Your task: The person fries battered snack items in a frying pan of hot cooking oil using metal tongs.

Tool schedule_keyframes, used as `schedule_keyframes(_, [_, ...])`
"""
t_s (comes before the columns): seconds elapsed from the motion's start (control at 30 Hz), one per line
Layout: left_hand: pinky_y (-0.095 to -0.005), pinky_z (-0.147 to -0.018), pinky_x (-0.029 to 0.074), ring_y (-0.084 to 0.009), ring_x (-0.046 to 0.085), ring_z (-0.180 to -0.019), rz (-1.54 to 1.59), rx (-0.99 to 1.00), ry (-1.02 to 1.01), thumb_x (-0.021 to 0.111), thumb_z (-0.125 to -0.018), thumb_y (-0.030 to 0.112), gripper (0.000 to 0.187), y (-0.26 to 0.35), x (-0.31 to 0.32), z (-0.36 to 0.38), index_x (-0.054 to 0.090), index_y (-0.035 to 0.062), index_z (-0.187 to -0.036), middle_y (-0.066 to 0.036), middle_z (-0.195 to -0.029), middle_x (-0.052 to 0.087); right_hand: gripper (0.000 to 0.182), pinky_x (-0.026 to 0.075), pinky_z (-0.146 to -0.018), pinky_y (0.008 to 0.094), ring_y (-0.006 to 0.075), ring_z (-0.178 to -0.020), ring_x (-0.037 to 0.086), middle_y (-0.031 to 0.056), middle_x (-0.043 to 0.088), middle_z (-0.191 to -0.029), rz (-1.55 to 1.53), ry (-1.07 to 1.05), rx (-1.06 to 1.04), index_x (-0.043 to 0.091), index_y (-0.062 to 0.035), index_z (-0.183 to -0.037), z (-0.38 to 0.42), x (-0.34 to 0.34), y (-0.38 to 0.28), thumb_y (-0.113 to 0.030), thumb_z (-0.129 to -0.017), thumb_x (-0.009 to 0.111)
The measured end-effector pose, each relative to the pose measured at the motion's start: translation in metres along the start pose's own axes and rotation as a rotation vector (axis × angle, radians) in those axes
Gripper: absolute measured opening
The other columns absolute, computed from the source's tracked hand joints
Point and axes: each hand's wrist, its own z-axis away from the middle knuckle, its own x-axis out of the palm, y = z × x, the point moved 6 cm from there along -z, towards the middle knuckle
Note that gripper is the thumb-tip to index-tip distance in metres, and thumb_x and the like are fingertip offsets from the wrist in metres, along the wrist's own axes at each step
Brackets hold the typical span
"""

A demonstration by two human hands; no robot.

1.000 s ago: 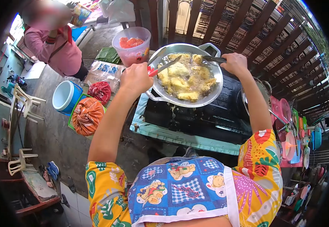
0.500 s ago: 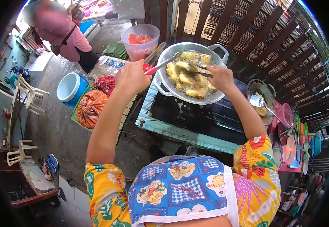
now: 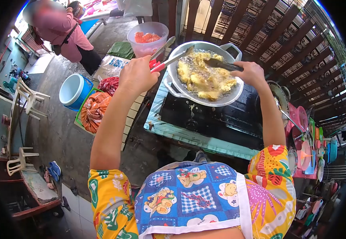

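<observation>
Two hands are at work, by our observation, and both are closed on tools. We record the left hand (image 3: 136, 75) gripping red-handled metal implements (image 3: 158, 67), two metal lengths fanning out at the wok's left side; whether these form one tool or two, we cannot tell. We find the right hand (image 3: 250, 73) clenched on dark tongs (image 3: 222, 65), which reach over the frying food.

We note the two-handled metal wok (image 3: 174, 75) standing upright on a black stovetop (image 3: 220, 119), with yellow battered pieces (image 3: 199, 75) clustered inside it in bubbling oil. We locate a smaller pan (image 3: 274, 86) to the right.

Beyond the left hand, we list a translucent tub (image 3: 143, 49) holding orange-red contents (image 3: 146, 37), beside folded green leaves (image 3: 121, 50). Nearer us, an orange cloth bundle (image 3: 95, 111) sits in a green crate (image 3: 78, 122), just beside a blue pail (image 3: 71, 91). We observe one person (image 3: 63, 30) in pink at upper left.
</observation>
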Motion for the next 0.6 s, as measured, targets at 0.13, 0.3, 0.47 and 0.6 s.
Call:
schedule_keyframes(0.13, [-0.0415,-0.081,0.046,-0.0329,0.059,-0.093,0.011,0.012,0.029,0.067,-0.072,0.025,0.038,0.001,-0.007,0.001,0.058,0.0035,-0.101,-0.019,-0.094,0.062,0.044,0.048,-0.074,0.0366,0.0255,-0.085,0.062,0.0098,0.064,-0.093,0.065,0.041,-0.223,0.063,-0.0191,-0.105,0.046,0.016,-0.037,-0.038,-0.065,0.065])
schedule_keyframes(0.3, [-0.0416,-0.081,0.046,-0.0328,0.059,-0.093,0.0,0.016,0.02,0.067,-0.072,0.025,0.038,0.002,-0.005,0.001,0.058,0.0034,-0.102,-0.019,-0.094,0.062,0.03,0.047,-0.072,0.0367,0.0252,-0.082,0.062,0.0076,0.063,-0.086,0.144,0.098,-0.221,0.061,-0.0147,-0.094,0.057,0.035,-0.04,-0.026,-0.066,0.064])
schedule_keyframes(0.47, [-0.0416,-0.081,0.046,-0.0325,0.059,-0.093,-0.006,-0.006,0.005,0.066,-0.072,0.026,0.038,-0.002,-0.005,0.001,0.057,0.0036,-0.102,-0.019,-0.094,0.062,0.033,0.047,-0.073,0.0378,0.0259,-0.083,0.062,0.0082,0.064,-0.087,0.207,0.029,-0.172,0.062,-0.0137,-0.093,0.059,0.01,-0.036,-0.032,-0.066,0.065])
schedule_keyframes(0.6, [-0.0413,-0.081,0.046,-0.0321,0.059,-0.093,-0.01,0.003,0.02,0.066,-0.072,0.026,0.038,-0.002,-0.009,-0.002,0.057,0.0039,-0.102,-0.018,-0.095,0.062,0.038,0.046,-0.077,0.0377,0.0275,-0.09,0.061,0.0121,0.064,-0.093,0.017,0.092,-0.116,0.062,-0.0132,-0.095,0.056,0.006,-0.06,-0.042,-0.07,0.062])
